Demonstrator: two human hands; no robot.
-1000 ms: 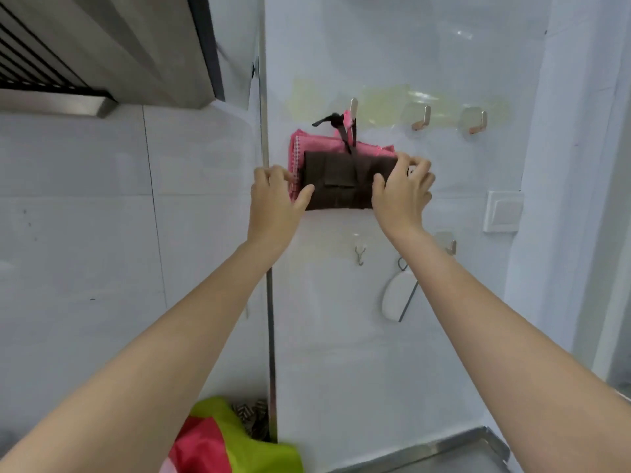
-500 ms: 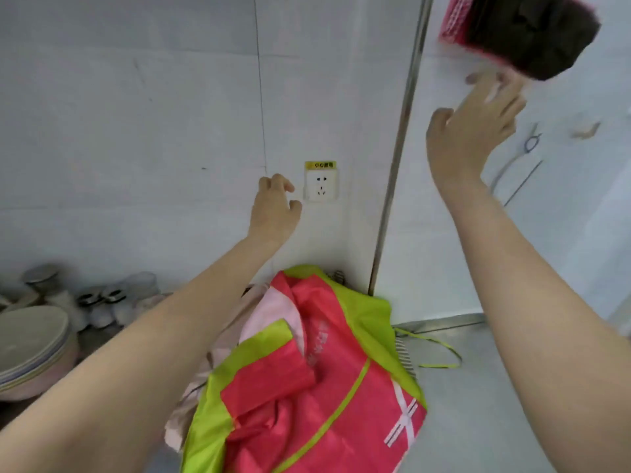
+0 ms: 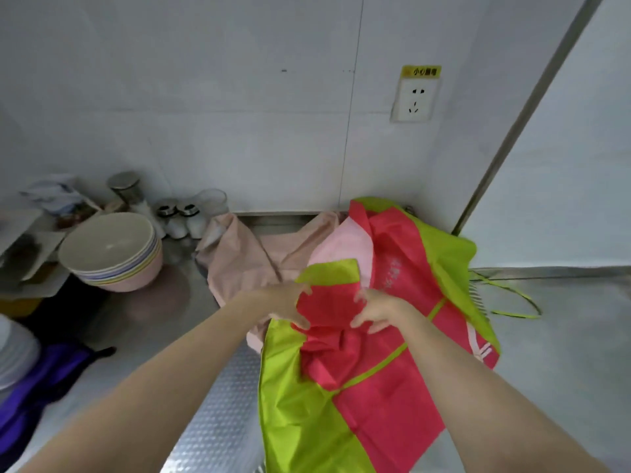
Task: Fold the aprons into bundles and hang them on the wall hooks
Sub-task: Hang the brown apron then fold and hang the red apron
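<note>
Far to the left of the grip, a stack of white plates (image 3: 15,356) at the edge, with a purple cloth (image 3: 44,380) beside it. Next, still well left of the grip, a pile of pastel bowls (image 3: 112,254) on the steel counter (image 3: 218,404), and small jars (image 3: 181,216) behind by the wall. Just left of the grip and partly under it, a pale pink apron (image 3: 239,261), all crumpled. Then the left hand (image 3: 283,303), pinching the left side of a red flap. Between both hands, the red and green apron (image 3: 375,387), spread out on the counter and reaching down toward the camera. Then the right hand (image 3: 375,312), pinching the right side of the same flap, close to the left one. Up and right of the grip, a white wall socket (image 3: 415,99) with a yellow sticker. Right of the grip, thin green apron strings (image 3: 512,302) lying loose on the counter.
</note>
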